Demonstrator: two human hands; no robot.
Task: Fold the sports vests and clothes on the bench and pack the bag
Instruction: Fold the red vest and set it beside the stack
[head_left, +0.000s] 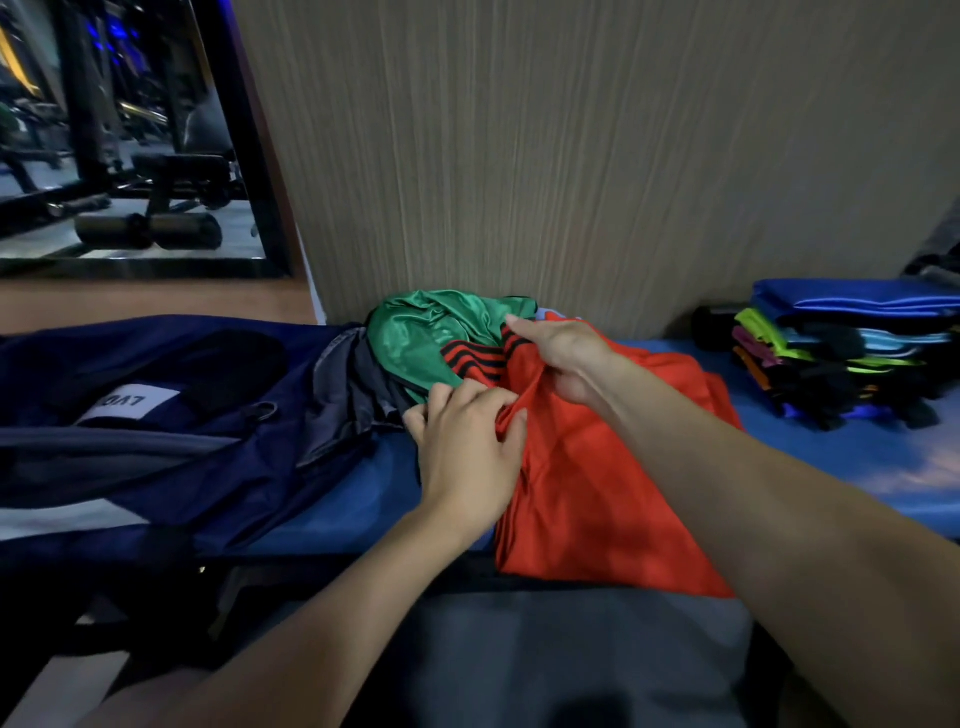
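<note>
One red garment (597, 467) lies on the blue desk (363, 499), pinched by the left hand (467, 447) and gripped by the right hand (566, 358), beside one green garment (415, 338) and one navy bag (156, 426)

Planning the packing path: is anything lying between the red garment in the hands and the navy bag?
Both the left hand and right hand grip the red garment. Between it and the navy bag on the left lie a crumpled green garment and grey cloth; along the near bench edge, nothing visible.
</note>
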